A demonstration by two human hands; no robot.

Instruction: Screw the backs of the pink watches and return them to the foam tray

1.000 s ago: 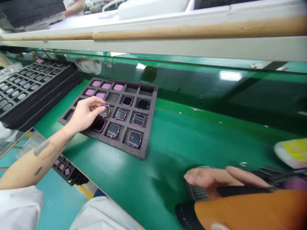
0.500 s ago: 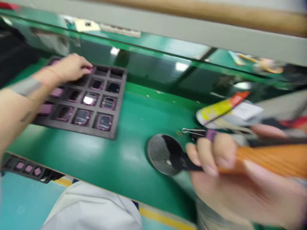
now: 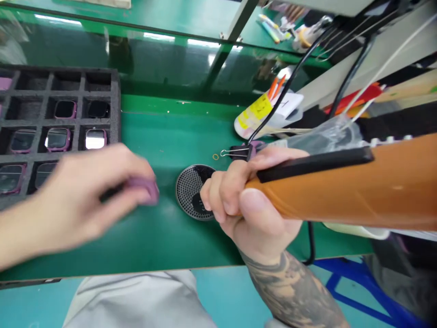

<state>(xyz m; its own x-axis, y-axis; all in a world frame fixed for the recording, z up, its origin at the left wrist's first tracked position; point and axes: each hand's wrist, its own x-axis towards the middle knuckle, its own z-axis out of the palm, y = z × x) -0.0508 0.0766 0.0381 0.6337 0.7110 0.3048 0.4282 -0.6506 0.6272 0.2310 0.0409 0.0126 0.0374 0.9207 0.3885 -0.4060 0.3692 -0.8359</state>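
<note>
My left hand (image 3: 99,196), smeared by motion, pinches a small purple watch case (image 3: 145,189) above the green bench, just right of the tray. In my right hand (image 3: 252,200) is an orange electric screwdriver (image 3: 334,184) with a black lever along its side. Its tip is hidden behind my fingers. A round plate with many small holes (image 3: 189,193) lies on the bench beyond those fingers, its right edge covered by them. The dark foam tray (image 3: 118,109) at the left holds several purple-rimmed watches (image 3: 58,139) in its compartments.
A black binder clip (image 3: 239,152) and a small ring (image 3: 215,157) lie behind the plate. Further back are a white bottle with a yellow label (image 3: 254,114), black cables (image 3: 290,77) and a clear plastic bag (image 3: 334,134). A glass panel (image 3: 164,64) runs along the back.
My left hand has left the tray's back row and come right and nearer with the purple piece. The right hand still holds the screwdriver. The view has swung right.
</note>
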